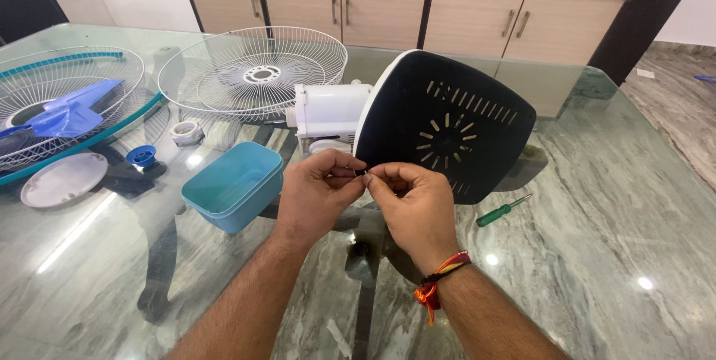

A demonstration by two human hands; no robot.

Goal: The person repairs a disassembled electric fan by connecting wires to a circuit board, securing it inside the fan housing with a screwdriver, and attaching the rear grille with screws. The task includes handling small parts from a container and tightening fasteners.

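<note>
Glass-topped table (597, 203), mid-area: left hand (317, 192) and right hand (410, 203) together, fingertips pinching tiny dark part (363, 173), too small to identify, before black fan base (445, 125). Teal tub (233, 185) beside left hand.

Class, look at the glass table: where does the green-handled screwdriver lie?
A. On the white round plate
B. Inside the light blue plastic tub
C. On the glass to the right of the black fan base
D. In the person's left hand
C: the green-handled screwdriver lies on the glass table, right of the black fan base, apart from the light blue plastic tub and both hands.
</note>
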